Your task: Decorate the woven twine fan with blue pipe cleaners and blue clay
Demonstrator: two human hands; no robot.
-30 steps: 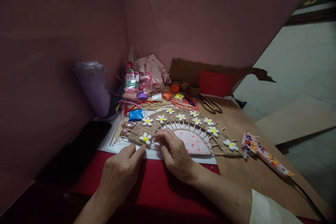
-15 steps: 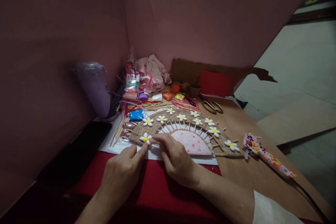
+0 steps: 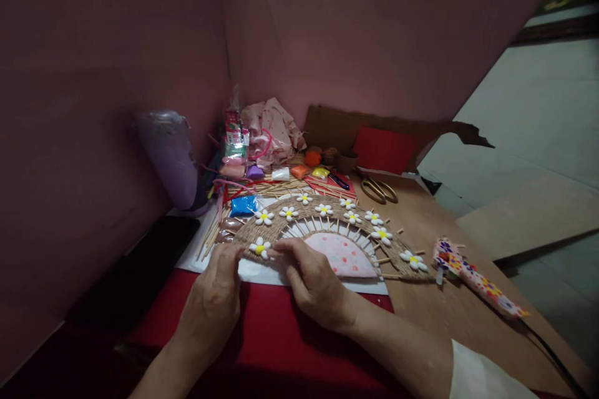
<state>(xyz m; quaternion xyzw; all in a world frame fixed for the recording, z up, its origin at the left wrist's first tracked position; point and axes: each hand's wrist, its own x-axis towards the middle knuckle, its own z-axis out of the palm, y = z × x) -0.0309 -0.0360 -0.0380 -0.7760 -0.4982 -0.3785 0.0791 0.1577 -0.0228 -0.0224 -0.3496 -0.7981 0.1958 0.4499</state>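
L hand (image 3: 210, 296) is at the L end of the twine-woven arch (image 3: 306, 212), fingers bent; can't tell if they pinch its edge or just rest by it. R hand (image 3: 318, 287) is loosely curled, index tip right by the R petals of the nearest white daisy (image 3: 259, 249), so that daisy sits btwn the two sets of fingertips; any pinch there unclear too. Arch lies flat, mostly beyond & R of both hands, w/ more daisies along it. Pink dotted half-circle panel (image 3: 346, 254) is just R of R hand's knuckles. White sheet (image 3: 259, 274) shows btwn hands, red cloth (image 3: 276, 330) nearer, btwn wrists. Blue clay pack (image 3: 243, 205) just past L hand; gold-handled scissors (image 3: 377, 188) farther, beyond R hand; floral-print glue gun (image 3: 484, 285) well R of it.
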